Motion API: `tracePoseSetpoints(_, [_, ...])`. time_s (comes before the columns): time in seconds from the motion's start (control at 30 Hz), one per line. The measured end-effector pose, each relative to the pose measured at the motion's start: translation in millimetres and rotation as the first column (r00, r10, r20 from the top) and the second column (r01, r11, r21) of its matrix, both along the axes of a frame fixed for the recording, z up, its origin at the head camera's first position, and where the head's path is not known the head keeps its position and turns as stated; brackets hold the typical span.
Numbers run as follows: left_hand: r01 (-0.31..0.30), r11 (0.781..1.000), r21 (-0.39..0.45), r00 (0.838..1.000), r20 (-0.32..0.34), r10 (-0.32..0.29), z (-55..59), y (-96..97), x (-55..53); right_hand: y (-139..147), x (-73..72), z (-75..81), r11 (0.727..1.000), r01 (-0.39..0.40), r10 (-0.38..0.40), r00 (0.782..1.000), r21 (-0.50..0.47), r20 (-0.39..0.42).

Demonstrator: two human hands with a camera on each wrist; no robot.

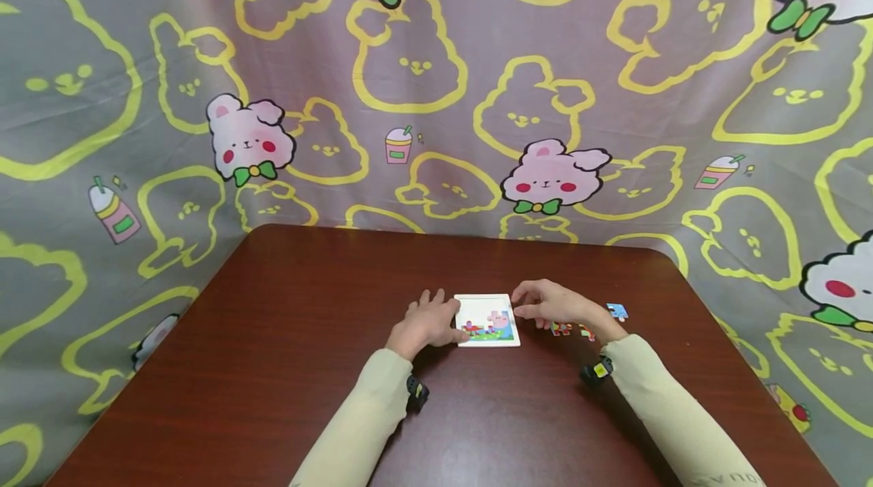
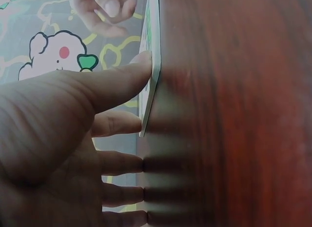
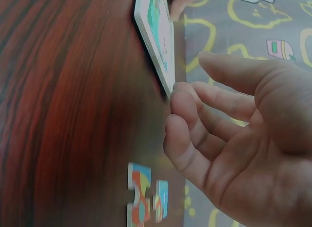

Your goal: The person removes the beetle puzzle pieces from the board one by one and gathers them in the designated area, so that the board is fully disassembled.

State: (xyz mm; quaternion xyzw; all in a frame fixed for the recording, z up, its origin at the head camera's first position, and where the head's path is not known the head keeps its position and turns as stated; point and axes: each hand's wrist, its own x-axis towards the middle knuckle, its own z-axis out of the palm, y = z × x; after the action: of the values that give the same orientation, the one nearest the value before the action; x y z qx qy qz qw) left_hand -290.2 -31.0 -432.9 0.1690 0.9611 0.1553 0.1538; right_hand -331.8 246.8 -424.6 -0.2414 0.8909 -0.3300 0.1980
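A white-rimmed jigsaw puzzle tray (image 1: 491, 344) lies on the table, with a pink pig picture partly laid in its right and lower parts. White backing shows in the upper left. My left hand (image 1: 430, 323) rests at the tray's left side, its thumb (image 2: 131, 73) on the rim and the other fingers stretched onto the table. Just off the right edge is my right hand (image 1: 555, 301), fingers loosely bent, thumb apart, nothing between them. Loose puzzle pieces (image 3: 140, 207) lie on the table near the right hand, partly hidden under it in the head view.
A blue puzzle piece (image 1: 617, 311) lies farther right, beyond the right wrist. The dark brown wooden table (image 1: 307, 305) reaches back to a grey curtain (image 1: 436, 123) with yellow bear outlines. Dark wrist cameras are strapped over both sleeves.
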Motion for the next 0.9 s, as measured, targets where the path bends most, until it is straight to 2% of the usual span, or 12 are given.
tracePoseSetpoints(0.4, [-0.017,1.000,-0.006,1.000,0.012,0.017,0.7,0.6,-0.5,-21,-3.8,-5.6,0.992,-0.075,0.070,0.996,0.098,0.057])
tracePoseSetpoints(0.67, [-0.015,1.000,-0.017,1.000,0.014,0.015,1.8,1.3,-0.1,-27,-2.3,-4.8,0.988,-0.072,0.068,0.997,0.135,0.030])
tracePoseSetpoints(0.9, [-0.008,1.000,-0.014,1.000,0.010,0.008,2.2,1.3,0.4,-34,-2.6,-7.4,0.989,-0.024,0.028,0.999,0.146,-0.026])
